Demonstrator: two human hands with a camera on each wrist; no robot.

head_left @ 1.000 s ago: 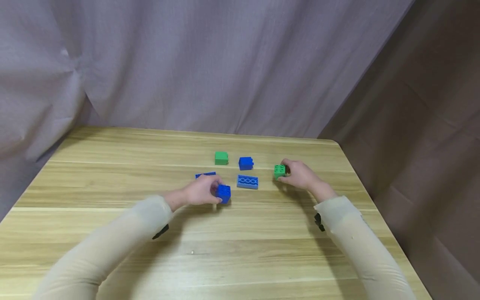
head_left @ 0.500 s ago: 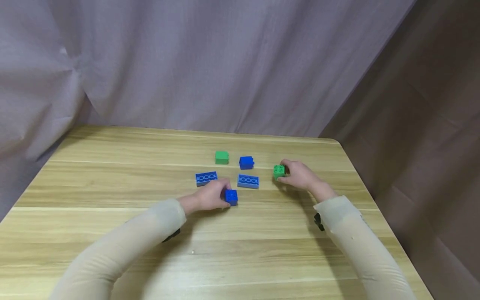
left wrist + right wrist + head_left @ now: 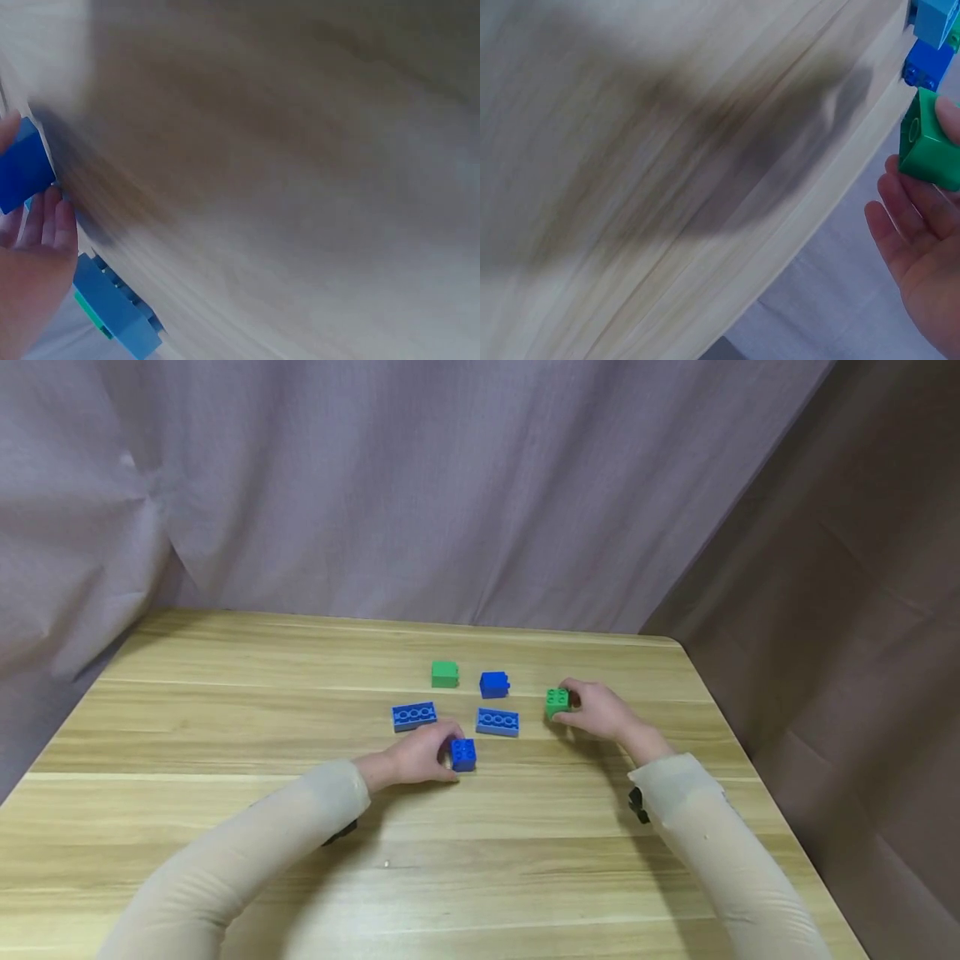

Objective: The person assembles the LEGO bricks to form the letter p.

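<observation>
Item: small blue brick [image 3: 462, 754], lower centre of the head view, resting on the wooden table [image 3: 225, 827]. The left hand [image 3: 420, 753] grasps it from its left side, fingers curled about it; the left wrist view shows the same brick [image 3: 22, 174] at the frame's left edge against the fingers [image 3: 52, 225]. The low grip suits sliding along the tabletop, by my reading.

Item: small green brick [image 3: 557, 702], right of centre. The right hand [image 3: 600, 710] pinches it from the right, studs upward; the right wrist view shows it [image 3: 928, 146] between thumb and fingers.

Loose pieces between the hands: a flat blue plate [image 3: 414, 716] just above the left hand, a second flat blue plate [image 3: 497, 722] right of it, a blue block [image 3: 493, 684] and a green block [image 3: 445, 674] behind them, all apart from one another.

Change: a second ago the left hand and its brick sat further left, covering most of the left plate; that plate is now fully exposed. The right hand and its green brick have kept their place.

Backdrop: grey draped curtain [image 3: 375, 485].
</observation>
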